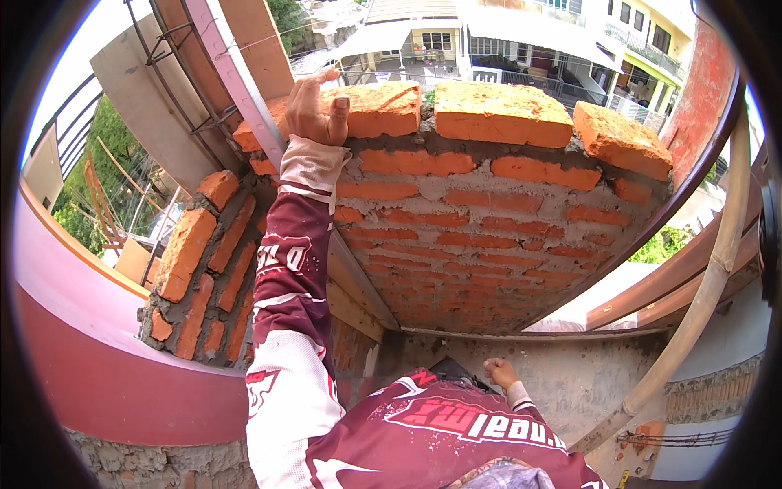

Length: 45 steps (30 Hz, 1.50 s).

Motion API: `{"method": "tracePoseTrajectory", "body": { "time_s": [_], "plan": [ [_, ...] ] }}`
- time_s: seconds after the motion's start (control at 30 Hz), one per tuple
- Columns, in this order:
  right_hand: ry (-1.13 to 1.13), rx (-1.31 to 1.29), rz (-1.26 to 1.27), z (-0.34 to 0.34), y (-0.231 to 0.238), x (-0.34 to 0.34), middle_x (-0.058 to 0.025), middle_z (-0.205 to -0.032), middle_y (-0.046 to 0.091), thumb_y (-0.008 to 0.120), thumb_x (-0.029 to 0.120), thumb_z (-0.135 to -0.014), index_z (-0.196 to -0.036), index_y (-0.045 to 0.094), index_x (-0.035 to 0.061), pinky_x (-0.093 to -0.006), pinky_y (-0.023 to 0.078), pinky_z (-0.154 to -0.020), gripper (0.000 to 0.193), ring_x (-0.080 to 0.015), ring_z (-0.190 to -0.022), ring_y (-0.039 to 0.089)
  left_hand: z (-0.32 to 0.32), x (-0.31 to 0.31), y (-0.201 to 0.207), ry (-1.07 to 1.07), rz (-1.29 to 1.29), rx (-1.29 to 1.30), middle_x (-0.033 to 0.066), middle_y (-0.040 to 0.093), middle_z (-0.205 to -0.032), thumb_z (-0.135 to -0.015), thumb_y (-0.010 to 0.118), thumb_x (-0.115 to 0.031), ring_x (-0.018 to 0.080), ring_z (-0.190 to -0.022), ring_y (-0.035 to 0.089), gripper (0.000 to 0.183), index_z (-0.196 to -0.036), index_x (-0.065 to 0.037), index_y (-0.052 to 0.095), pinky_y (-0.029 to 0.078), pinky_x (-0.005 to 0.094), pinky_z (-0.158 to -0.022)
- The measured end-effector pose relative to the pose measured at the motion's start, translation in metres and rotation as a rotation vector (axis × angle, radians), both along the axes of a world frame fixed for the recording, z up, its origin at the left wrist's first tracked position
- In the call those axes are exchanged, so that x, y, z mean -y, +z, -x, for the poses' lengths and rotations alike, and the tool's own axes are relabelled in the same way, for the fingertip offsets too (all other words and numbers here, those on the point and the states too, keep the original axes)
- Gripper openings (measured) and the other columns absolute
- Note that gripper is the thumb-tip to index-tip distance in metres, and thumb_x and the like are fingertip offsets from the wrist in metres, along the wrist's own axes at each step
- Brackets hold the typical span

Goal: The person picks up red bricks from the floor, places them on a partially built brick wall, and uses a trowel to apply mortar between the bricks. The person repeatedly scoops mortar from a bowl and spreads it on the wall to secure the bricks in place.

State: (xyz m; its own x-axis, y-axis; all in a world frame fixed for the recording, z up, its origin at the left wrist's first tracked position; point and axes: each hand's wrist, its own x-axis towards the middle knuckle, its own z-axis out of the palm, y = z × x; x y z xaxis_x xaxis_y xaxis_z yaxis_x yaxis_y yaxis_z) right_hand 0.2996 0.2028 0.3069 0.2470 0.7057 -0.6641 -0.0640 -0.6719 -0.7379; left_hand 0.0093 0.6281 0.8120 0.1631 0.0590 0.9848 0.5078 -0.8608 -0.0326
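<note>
My left hand (318,114) is raised over the top course of a red brick wall (505,200). Its thumb and a finger are apart, with no object seen between them. Just beneath and beside it lies a top-row brick (383,109), and a pale straight post (236,73) stands at its left. Farther right along the course are another brick (503,114) and a tilted end brick (623,138). Low down by my body, my right hand (500,372) is closed; what it holds, if anything, is hidden. A dark object (456,371) shows partly between it and my shirt.
A bamboo pole (709,285) slants along the right side. A short stepped stretch of brickwork (199,285) stands at the left, above a pink and red ledge (122,367). Tied steel rods (175,61) rise behind the post. Houses (521,49) lie beyond and below the wall.
</note>
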Motion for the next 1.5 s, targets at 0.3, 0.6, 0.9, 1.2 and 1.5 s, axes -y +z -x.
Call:
{"method": "tracePoseTrajectory", "body": {
  "time_s": [0.3, 0.6, 0.9, 1.2, 1.5],
  "plan": [
    [-0.074, 0.075, 0.038, -0.035, -0.040, 0.020, -0.0073, -0.091, 0.068, 0.068, 0.030, -0.091, -0.116, 0.066, 0.0026, -0.0305, 0.049, -0.054, 0.037, -0.0167, -0.071, 0.064, -0.003, 0.006, 0.005, 0.213, -0.168, -0.059, 0.0172, 0.069, -0.102, -0.093, 0.049, -0.065, 0.0368, -0.102, 0.062, 0.067, -0.106, -0.001, 0.065, 0.045, 0.0450, -0.095],
    [-0.104, 0.056, 0.142, -0.046, -0.047, 0.025, -0.0063, -0.089, 0.065, 0.066, 0.026, -0.091, -0.111, 0.066, 0.0057, -0.0297, 0.047, -0.053, 0.029, -0.0174, -0.072, 0.064, -0.021, 0.032, 0.002, 0.155, -0.258, 0.077, 0.0158, 0.067, -0.099, -0.092, 0.050, -0.067, 0.0334, -0.102, 0.061, 0.068, -0.107, -0.002, 0.065, 0.041, 0.0458, -0.096],
    [0.112, 0.166, 0.007, -0.069, -0.093, 0.077, -0.0062, -0.083, 0.064, 0.063, 0.023, -0.093, -0.103, 0.067, 0.0009, -0.0311, 0.044, -0.046, 0.025, -0.0177, -0.065, 0.062, -0.005, 0.001, 0.012, 0.092, -0.135, 0.131, 0.0171, 0.065, -0.098, -0.089, 0.052, -0.071, 0.0346, -0.098, 0.059, 0.076, -0.104, 0.002, 0.063, 0.042, 0.0457, -0.092],
    [0.073, 0.233, 0.179, -0.081, -0.099, 0.089, -0.0057, -0.079, 0.064, 0.064, 0.025, -0.092, -0.098, 0.067, 0.0012, -0.0327, 0.043, -0.043, 0.025, -0.0182, -0.059, 0.061, -0.007, 0.007, 0.002, 0.110, -0.254, 0.046, 0.0163, 0.066, -0.097, -0.091, 0.052, -0.068, 0.0335, -0.099, 0.061, 0.071, -0.106, 0.000, 0.063, 0.043, 0.0448, -0.094],
    [0.021, 0.265, 0.219, -0.087, -0.104, 0.101, -0.0084, -0.069, 0.064, 0.058, 0.028, -0.093, -0.089, 0.068, 0.0052, -0.0362, 0.048, -0.046, 0.025, -0.0197, -0.056, 0.062, 0.009, -0.003, 0.014, -0.095, -0.128, 0.145, 0.0183, 0.065, -0.100, -0.093, 0.055, -0.061, 0.0338, -0.098, 0.063, 0.068, -0.107, 0.004, 0.060, 0.049, 0.0429, -0.089]
  ]
}}
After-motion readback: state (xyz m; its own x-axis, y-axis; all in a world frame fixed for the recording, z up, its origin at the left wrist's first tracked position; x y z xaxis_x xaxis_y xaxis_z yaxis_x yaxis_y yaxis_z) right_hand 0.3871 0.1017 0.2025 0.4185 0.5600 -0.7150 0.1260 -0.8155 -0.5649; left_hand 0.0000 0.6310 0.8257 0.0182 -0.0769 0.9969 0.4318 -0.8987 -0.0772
